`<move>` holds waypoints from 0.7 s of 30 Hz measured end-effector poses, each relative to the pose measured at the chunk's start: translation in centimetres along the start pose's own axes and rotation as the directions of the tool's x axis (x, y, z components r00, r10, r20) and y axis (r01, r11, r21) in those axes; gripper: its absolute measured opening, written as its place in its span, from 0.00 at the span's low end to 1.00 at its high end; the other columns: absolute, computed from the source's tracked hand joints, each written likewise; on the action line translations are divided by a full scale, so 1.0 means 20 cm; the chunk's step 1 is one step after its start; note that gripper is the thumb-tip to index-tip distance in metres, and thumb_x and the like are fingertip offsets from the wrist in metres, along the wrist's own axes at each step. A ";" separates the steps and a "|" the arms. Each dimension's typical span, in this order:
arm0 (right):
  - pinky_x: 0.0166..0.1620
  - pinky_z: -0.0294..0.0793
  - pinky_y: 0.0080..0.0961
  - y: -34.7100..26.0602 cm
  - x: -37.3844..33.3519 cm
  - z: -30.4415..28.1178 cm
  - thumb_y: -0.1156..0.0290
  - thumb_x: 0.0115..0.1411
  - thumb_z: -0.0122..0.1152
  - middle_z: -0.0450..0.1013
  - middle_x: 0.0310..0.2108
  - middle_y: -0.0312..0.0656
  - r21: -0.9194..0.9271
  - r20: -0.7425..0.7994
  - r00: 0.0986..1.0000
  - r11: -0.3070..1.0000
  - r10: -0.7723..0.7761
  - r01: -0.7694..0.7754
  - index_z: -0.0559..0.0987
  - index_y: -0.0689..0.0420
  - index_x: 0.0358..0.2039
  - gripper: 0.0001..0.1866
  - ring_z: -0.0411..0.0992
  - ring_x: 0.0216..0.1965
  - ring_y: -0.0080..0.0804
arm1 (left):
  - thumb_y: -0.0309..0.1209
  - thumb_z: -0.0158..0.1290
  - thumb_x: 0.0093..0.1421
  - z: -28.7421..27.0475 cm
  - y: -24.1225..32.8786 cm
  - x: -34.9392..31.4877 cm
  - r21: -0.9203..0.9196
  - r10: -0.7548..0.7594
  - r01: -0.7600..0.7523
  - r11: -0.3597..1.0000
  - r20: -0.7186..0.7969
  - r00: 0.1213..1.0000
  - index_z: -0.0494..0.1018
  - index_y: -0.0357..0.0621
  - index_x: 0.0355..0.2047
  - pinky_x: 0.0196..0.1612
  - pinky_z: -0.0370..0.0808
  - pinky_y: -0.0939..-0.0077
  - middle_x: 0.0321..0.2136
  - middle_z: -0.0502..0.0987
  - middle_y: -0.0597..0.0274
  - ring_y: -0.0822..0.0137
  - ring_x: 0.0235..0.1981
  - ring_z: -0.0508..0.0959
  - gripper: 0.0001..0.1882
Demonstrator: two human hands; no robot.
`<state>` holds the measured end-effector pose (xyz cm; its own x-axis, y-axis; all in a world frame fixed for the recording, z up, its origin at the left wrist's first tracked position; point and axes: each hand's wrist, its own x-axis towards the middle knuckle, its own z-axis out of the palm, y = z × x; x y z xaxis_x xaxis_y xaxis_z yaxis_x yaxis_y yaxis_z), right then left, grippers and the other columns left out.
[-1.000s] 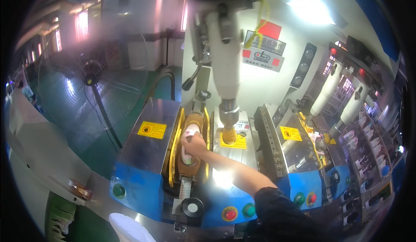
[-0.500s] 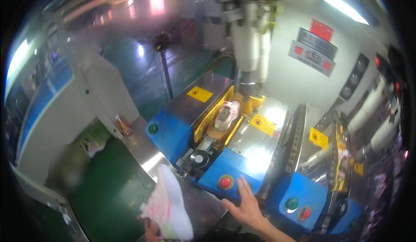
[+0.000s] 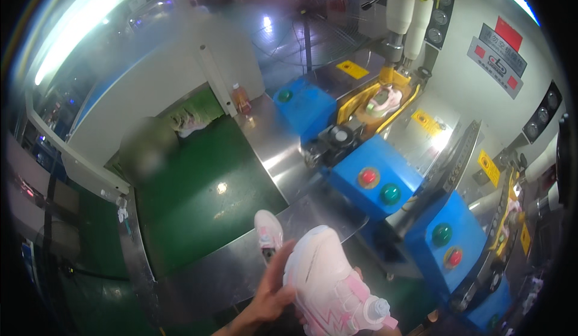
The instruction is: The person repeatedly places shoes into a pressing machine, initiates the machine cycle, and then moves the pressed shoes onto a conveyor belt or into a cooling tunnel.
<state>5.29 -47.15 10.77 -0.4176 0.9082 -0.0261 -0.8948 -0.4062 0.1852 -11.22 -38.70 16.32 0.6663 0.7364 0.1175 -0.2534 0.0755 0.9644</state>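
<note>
In the head view, the left hand came up from the lower edge on the left of the pink-and-white shoe, its wrist low and its fingers reaching up along the sole's edge. Thumb and forefinger stood apart, both at the shoe, but whether they gripped it could not be told. The right hand showed little more than a fingertip at the shoe's right side; the rest was behind it, so its hold could not be made out. The shoe was raised toe upward just right of the left hand, touching it, its lower end cut off by the frame. A pale knob at its lower right was unclear in kind. Just left of the shoe, beyond the left fingers, a second shoe was partly covered by them. Beyond the shoe to the right, a third shoe sat between yellow plates of a blue press, its details small. Far left beyond the shoe, one patch was blurred.
</note>
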 end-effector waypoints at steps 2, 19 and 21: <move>0.49 0.70 0.45 0.04 0.05 -0.02 0.29 0.51 0.40 0.69 0.45 0.59 -0.075 -0.074 0.997 0.997 -0.020 0.014 0.62 0.64 0.58 0.50 0.70 0.45 0.55 | 0.36 0.48 0.61 -0.02 0.02 0.02 -0.111 -0.019 0.026 0.994 0.061 0.998 0.41 0.32 0.64 0.63 0.51 0.63 0.62 0.55 0.46 0.58 0.62 0.58 0.39; 0.51 0.69 0.27 0.33 0.76 -0.14 0.42 0.65 0.37 0.71 0.43 0.44 -0.713 -0.466 0.805 0.694 -0.367 -0.097 0.68 0.63 0.53 0.34 0.70 0.45 0.28 | 0.56 0.65 0.42 -0.75 0.02 -0.13 0.483 0.197 -0.300 0.823 0.253 0.947 0.45 0.30 0.62 0.64 0.45 0.48 0.61 0.55 0.38 0.43 0.65 0.48 0.61; 0.50 0.68 0.23 0.41 0.86 -0.17 0.43 0.65 0.40 0.71 0.42 0.39 -0.830 -0.475 0.788 0.499 -0.393 -0.252 0.70 0.62 0.51 0.33 0.68 0.44 0.22 | 0.47 0.56 0.53 -0.87 -0.09 -0.16 0.422 0.342 -0.334 0.843 0.060 0.938 0.62 0.33 0.49 0.62 0.53 0.50 0.44 0.72 0.45 0.49 0.53 0.67 0.33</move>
<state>-9.82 -35.23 8.58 -0.0525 0.8270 -0.5598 -0.4717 -0.5146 -0.7160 -24.96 -29.49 10.09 0.5801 0.6761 0.4544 -0.1403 -0.4665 0.8733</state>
